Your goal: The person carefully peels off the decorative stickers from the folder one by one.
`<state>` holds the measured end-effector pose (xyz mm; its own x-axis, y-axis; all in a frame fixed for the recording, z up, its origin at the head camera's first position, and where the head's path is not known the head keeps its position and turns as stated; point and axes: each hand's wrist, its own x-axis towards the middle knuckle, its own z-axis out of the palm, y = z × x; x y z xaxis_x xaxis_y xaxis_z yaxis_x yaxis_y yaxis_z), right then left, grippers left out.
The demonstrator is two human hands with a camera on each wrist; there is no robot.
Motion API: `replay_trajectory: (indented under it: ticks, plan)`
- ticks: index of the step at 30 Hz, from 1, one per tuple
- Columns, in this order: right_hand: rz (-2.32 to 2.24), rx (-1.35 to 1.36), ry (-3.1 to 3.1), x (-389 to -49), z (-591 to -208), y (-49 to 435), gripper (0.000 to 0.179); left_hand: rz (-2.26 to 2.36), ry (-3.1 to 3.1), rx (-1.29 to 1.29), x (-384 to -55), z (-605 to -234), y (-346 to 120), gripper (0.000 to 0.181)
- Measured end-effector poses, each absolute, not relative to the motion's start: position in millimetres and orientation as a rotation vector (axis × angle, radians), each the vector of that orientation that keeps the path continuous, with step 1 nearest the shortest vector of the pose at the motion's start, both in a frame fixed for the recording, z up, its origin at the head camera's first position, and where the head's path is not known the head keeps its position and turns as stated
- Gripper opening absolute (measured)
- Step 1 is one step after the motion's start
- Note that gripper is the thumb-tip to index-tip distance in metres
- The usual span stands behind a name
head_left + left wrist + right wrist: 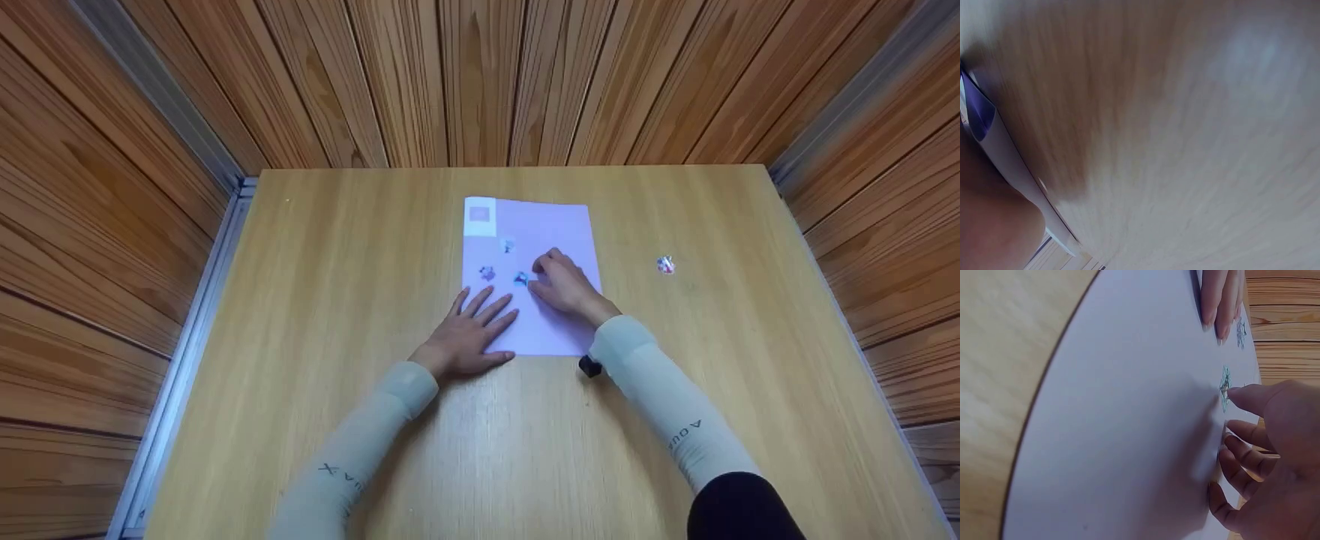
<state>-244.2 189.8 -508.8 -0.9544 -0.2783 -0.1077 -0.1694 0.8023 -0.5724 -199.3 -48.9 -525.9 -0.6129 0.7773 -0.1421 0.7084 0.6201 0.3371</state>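
A light purple notebook or folder (544, 330) lies on the table with several small coloured stickers on it. My left hand (469, 334) rests flat with spread fingers on its lower left part. The tip of my right thumb (1247, 398) touches the edge of a blue-green sticker (520, 278). The other fingers of my right hand (564, 286) bend loosely against the cover. Left of that sticker is a purple one (487, 273), just above my left fingertips, and a smaller one (508, 246) sits higher up. In the left wrist view, only part of my left hand (999, 225) shows.
On the wooden table (337, 247), right of the notebook, lies another colourful sticker (666, 265). A white label (480, 217) marks the notebook's top left corner. A small black object (590, 366) is at my right cuff. Wood-plank walls (480, 82) enclose the table.
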Motion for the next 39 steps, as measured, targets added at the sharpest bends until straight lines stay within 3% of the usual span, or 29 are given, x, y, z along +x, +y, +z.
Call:
replay_trajectory:
  ticks: [2,4,22,39]
  plan:
    - [-0.841,-0.366,2.787,-265,-545,204,0.037,0.184,2.637,1.178,-212,-566,-40,0.08]
    - [-0.826,-0.336,2.789,-272,-554,206,0.035,0.091,2.658,1.172,-219,-586,-35,0.079]
    - [-0.759,-0.217,2.818,-277,-560,192,0.021,0.087,2.656,1.187,-218,-581,-35,0.079]
    - [-0.752,-0.165,2.812,-279,-560,192,0.023,0.094,2.675,1.182,-218,-584,-34,0.079]
